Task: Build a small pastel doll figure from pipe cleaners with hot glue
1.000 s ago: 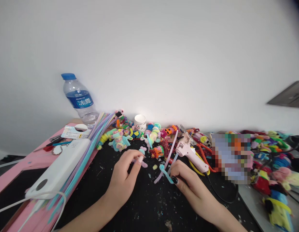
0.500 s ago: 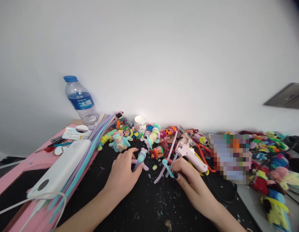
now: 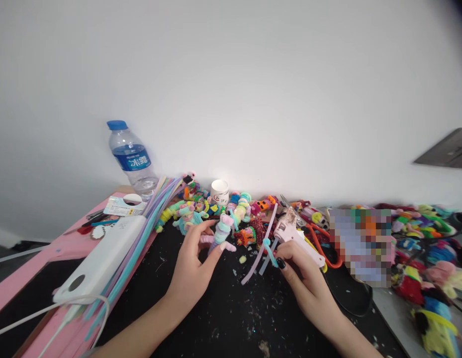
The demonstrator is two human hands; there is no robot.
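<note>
Between the thumb and fingers of my left hand (image 3: pixel 195 253) is a small pipe-cleaner doll (image 3: pixel 224 228) in pastel lilac, mint and pink, held upright above the black mat (image 3: pixel 231 313). My right hand (image 3: pixel 303 271) pinches a short light-blue pipe cleaner (image 3: pixel 268 249) with a curled top end. A pale pink glue gun (image 3: pixel 294 236) lies just behind the right hand, its nozzle end smeared with old glue. Near the fingertips on that side, a lilac pipe cleaner (image 3: pixel 261 251) leans by the clear glue stick (image 3: pixel 267 261). A small yellowish scrap (image 3: pixel 242 259) rests between the hands.
Pipe-cleaner figures line the wall, with a paper cup (image 3: pixel 219 193) among them. At left are a water bottle (image 3: pixel 132 159), a white power strip (image 3: pixel 100 258) and a bundle of pastel pipe cleaners (image 3: pixel 141 243). Orange-handled pliers (image 3: pixel 333 251) lie right of the glue gun, whose black cord (image 3: pixel 350 313) loops nearby.
My left hand has lifted the doll slightly and turned it more upright. My right hand still pinches the light-blue pipe cleaner. The whole view has shifted a little.
</note>
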